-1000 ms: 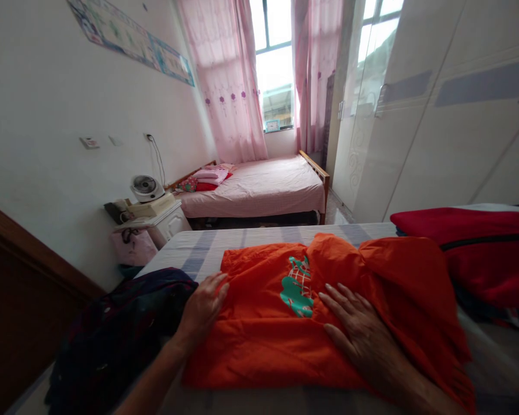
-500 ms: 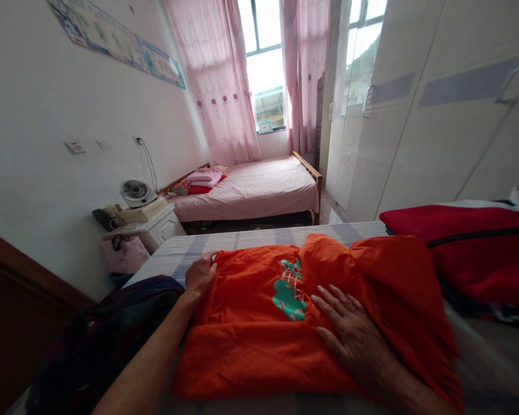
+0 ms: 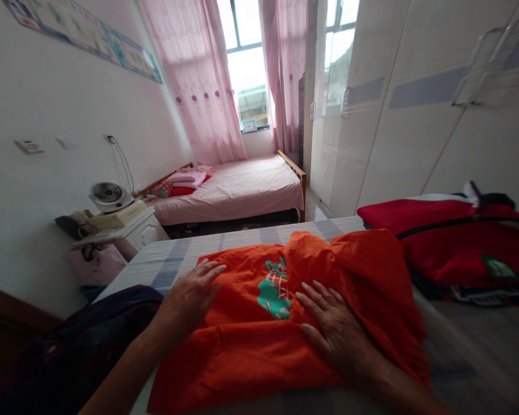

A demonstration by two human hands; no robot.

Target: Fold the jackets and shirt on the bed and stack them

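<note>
An orange garment (image 3: 242, 351) of thin cloth lies partly folded on the striped sheet in front of me, with a green and white print showing at its middle. Its right part is bunched in loose folds. My right hand (image 3: 335, 325) lies flat on the cloth just right of the print, fingers spread. Over the garment's left edge is my left hand (image 3: 190, 302), fingers stretched out and gripping nothing; whether its fingertips touch the cloth I cannot tell.
To the right lies a red and dark folded garment (image 3: 450, 242); dark clothing (image 3: 90, 346) sits at the left. Beyond are a pink-sheeted bed (image 3: 246, 190), a nightstand (image 3: 142, 230) bearing a fan (image 3: 110, 196), and a white wardrobe (image 3: 398, 144) along the right.
My left hand has let go of the garment's left edge and opened above it. My right hand stays flat on the cloth. The view has turned slightly to the right.
</note>
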